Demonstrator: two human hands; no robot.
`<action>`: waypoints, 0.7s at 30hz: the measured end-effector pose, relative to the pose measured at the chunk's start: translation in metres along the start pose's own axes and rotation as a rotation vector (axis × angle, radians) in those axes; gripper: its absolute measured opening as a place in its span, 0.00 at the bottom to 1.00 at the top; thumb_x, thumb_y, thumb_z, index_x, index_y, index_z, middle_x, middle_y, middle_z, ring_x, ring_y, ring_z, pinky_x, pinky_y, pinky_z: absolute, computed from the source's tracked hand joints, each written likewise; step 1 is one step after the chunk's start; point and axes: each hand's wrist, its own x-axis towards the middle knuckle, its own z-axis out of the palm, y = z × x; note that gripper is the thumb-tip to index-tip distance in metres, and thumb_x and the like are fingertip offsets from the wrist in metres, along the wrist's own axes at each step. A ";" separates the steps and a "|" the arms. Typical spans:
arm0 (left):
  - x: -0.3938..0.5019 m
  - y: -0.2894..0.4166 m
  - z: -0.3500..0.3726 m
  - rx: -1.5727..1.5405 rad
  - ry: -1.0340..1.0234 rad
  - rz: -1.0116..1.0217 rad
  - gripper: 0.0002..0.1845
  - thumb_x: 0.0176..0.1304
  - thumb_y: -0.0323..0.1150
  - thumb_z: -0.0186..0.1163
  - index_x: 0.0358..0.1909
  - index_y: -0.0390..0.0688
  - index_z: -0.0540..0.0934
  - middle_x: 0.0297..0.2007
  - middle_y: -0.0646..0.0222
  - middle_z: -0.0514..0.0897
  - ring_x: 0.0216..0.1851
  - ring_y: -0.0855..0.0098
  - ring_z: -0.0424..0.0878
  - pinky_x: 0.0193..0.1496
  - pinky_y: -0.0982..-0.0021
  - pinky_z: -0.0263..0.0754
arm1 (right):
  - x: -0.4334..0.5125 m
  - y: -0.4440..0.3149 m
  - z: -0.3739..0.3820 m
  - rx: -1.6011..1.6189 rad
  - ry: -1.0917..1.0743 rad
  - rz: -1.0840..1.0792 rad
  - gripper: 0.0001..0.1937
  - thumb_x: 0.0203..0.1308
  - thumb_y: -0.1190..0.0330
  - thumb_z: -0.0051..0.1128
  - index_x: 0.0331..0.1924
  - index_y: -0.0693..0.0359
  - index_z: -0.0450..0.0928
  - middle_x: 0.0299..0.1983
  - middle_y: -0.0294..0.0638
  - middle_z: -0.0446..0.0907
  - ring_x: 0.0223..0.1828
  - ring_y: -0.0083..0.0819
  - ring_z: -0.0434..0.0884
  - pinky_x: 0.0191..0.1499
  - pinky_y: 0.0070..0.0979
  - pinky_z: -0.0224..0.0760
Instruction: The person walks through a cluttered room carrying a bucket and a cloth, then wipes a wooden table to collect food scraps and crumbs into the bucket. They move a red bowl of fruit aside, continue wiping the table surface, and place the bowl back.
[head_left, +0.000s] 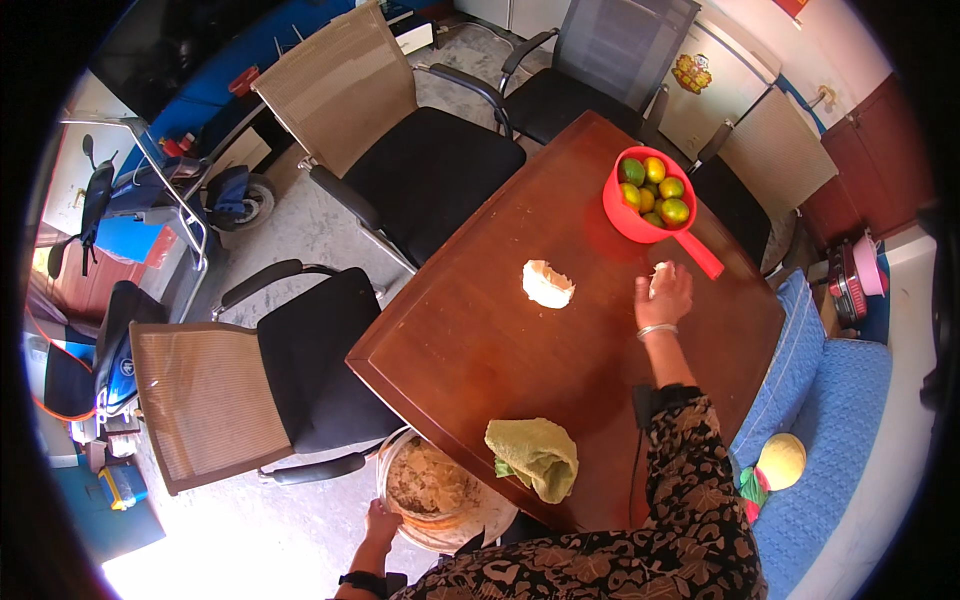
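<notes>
At the rim of a round waste bin (431, 480), my left hand (381, 522) grips the edge beside the table. The bin holds pale, crumpled scraps and brown debris. My right hand (666, 296) is over the brown wooden table (450, 345), with a small whitish piece (660, 277) between thumb and fingers. A larger curled white scrap (547, 285), perhaps peel or paper, lies on the tabletop to its left. Just beyond the right hand stands a red plastic colander (630, 219) with a handle, holding several green-orange citrus fruits (654, 191).
A yellow-green towel (536, 457) lies crumpled near the table's front edge. Mesh-backed armchairs (427, 172) surround the table's far and left sides. A blue sofa (840, 420) with a yellow soft toy (781, 461) is at right. A scooter (142, 195) stands at left.
</notes>
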 end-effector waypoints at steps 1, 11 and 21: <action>0.000 0.001 -0.001 -0.015 0.002 -0.036 0.29 0.40 0.22 0.64 0.51 0.37 0.74 0.40 0.61 0.82 0.34 0.66 0.82 0.32 0.66 0.77 | -0.009 -0.029 0.006 -0.069 0.175 -0.164 0.31 0.57 0.57 0.60 0.63 0.64 0.67 0.62 0.56 0.69 0.65 0.54 0.65 0.68 0.49 0.55; 0.004 -0.010 0.001 -0.029 0.037 0.032 0.29 0.40 0.23 0.63 0.51 0.37 0.74 0.42 0.60 0.83 0.38 0.65 0.82 0.38 0.66 0.78 | -0.023 -0.117 0.065 0.517 -0.233 -0.400 0.40 0.47 0.70 0.68 0.68 0.55 0.61 0.54 0.48 0.75 0.56 0.51 0.71 0.60 0.45 0.62; 0.018 -0.017 0.000 0.082 -0.020 0.020 0.34 0.42 0.22 0.64 0.57 0.41 0.71 0.43 0.63 0.82 0.36 0.67 0.83 0.27 0.68 0.80 | -0.023 -0.006 0.035 0.357 0.021 -0.004 0.34 0.54 0.58 0.66 0.63 0.66 0.67 0.57 0.57 0.70 0.57 0.57 0.68 0.61 0.48 0.59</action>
